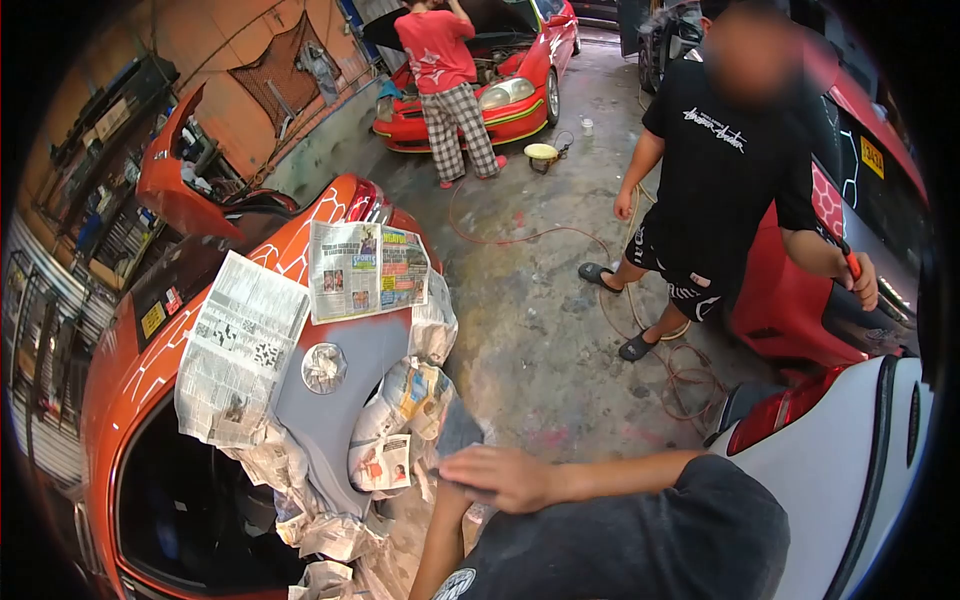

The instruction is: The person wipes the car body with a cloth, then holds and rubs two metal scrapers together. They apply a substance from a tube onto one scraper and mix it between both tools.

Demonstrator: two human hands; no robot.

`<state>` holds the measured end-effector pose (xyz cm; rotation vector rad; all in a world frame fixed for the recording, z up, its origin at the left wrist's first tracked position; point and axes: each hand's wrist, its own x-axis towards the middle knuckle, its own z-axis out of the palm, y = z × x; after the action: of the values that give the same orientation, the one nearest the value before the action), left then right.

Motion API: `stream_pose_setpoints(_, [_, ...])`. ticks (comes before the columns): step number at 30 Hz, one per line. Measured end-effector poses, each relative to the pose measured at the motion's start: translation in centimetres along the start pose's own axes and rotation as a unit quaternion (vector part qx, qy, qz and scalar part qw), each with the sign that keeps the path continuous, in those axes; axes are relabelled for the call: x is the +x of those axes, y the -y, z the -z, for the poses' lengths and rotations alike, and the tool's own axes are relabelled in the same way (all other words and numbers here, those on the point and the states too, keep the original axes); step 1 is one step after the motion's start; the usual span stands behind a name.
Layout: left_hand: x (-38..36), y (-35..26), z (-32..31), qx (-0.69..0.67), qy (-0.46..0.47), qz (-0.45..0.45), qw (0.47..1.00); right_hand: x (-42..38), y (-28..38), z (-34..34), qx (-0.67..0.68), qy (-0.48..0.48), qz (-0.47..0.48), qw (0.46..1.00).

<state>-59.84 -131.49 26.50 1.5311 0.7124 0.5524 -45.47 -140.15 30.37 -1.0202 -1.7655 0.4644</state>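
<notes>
An orange car [130,370] fills the left side, its rear quarter sanded to a grey primed patch [350,370]. Newspaper sheets [245,345] are taped over the glass and around the patch; a wad of paper covers the fuel filler [324,367]. My right hand [500,478] reaches left from a dark sleeve. It lies fingers together on a dark grey sheet [455,428] at the patch's lower right edge. My left forearm [440,535] rises from the bottom edge toward the same spot, and its hand is hidden under the right hand.
A person in a black T-shirt [725,160] stands at the right beside a red car [800,300], holding an orange-handled tool [850,262]. An air hose [690,375] loops on the concrete floor. Far back, another person [445,90] leans into a red car's engine bay [505,60].
</notes>
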Motion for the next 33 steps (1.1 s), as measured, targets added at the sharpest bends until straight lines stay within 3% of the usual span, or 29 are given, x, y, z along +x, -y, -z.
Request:
stream_pose_setpoints(2, [0.6,3.9,-0.1,-0.008,0.002,-0.059,0.998,-0.7,-0.9,-0.3,-0.021,-0.068,-0.044,0.997])
stream_pose_setpoints(4, [0.4,2.8,-1.6,0.006,-0.018,-0.093,0.995,-1.2,-4.4,-0.9,-0.035,-0.174,-0.137,0.974])
stream_pose_setpoints(5, [0.0,0.6,-2.7,0.025,-0.038,-0.096,0.994,-1.3,-3.8,-0.6,-0.036,-0.157,-0.141,0.977])
stream_pose_setpoints(7, [-0.2,2.1,-2.4,0.008,-0.058,-0.093,0.994,-1.0,-1.9,0.2,-0.035,-0.124,-0.146,0.981])
stream_pose_setpoints(8, [-0.3,4.3,0.2,0.067,0.005,-0.035,0.997,-1.6,-1.2,-0.9,-0.023,-0.096,-0.058,0.993])
stream_pose_setpoints(11, [-0.9,4.1,-0.4,0.004,-0.015,-0.018,1.0,-1.1,-1.7,-1.7,-0.073,-0.116,-0.082,0.987])
stream_pose_setpoints(12, [-1.1,3.7,-1.1,-0.003,-0.025,-0.028,0.999,-0.9,-3.2,-1.2,-0.055,-0.151,-0.155,0.975])
stream_pose_setpoints(15, [-2.4,0.7,-3.0,-0.019,-0.049,-0.055,0.997,0.6,-7.1,1.1,0.171,-0.249,-0.281,0.911])
stream_pose_setpoints(16, [-2.7,-0.5,-2.4,0.011,-0.11,0.03,0.993,1.0,-6.9,1.4,0.236,-0.266,-0.277,0.893])
stream_pose_setpoints(18, [-1.4,0.4,0.4,-0.085,-0.168,0.044,0.981,1.2,-4.9,2.0,0.361,-0.292,-0.275,0.842])
stream_pose_setpoints(19, [-0.6,1.1,1.1,-0.134,-0.197,0.051,0.97,1.1,-4.1,1.7,0.388,-0.273,-0.278,0.835])
stream_pose_setpoints(21, [0.7,1.6,0.7,-0.182,-0.257,-0.076,0.946,0.3,-2.3,0.0,0.441,-0.234,-0.286,0.818])
stream_pose_setpoints(22, [0.5,1.5,-0.2,-0.134,-0.31,-0.044,0.94,0.0,-1.4,-1.7,0.512,-0.221,-0.286,0.78])
stream_pose_setpoints(25, [0.0,4.6,-0.5,0.088,-0.252,-0.13,0.955,-0.1,-1.1,-3.6,0.246,-0.164,-0.157,0.942])
stream_pose_setpoints(27, [-0.3,3.6,-1.9,-0.213,-0.148,-0.139,0.956,0.6,-1.4,-2.7,0.209,-0.17,-0.177,0.947])
stream_pose_setpoints(29, [0.4,6.5,0.0,-0.237,-0.092,-0.125,0.959,0.7,-2.0,-2.5,0.246,-0.19,-0.211,0.927])
stream_pose_setpoints(30, [0.8,9.6,2.1,-0.256,-0.057,-0.095,0.96,0.2,-0.8,-2.3,0.166,-0.132,-0.213,0.954])
stream_pose_setpoints(31, [1.1,12.5,4.3,-0.273,-0.024,-0.065,0.96,-0.1,-0.3,-2.5,0.173,-0.12,-0.198,0.957])
stream_pose_setpoints(33, [1.3,8.6,3.0,-0.236,-0.024,-0.071,0.969,-0.3,0.2,-2.9,0.185,-0.096,-0.166,0.964])
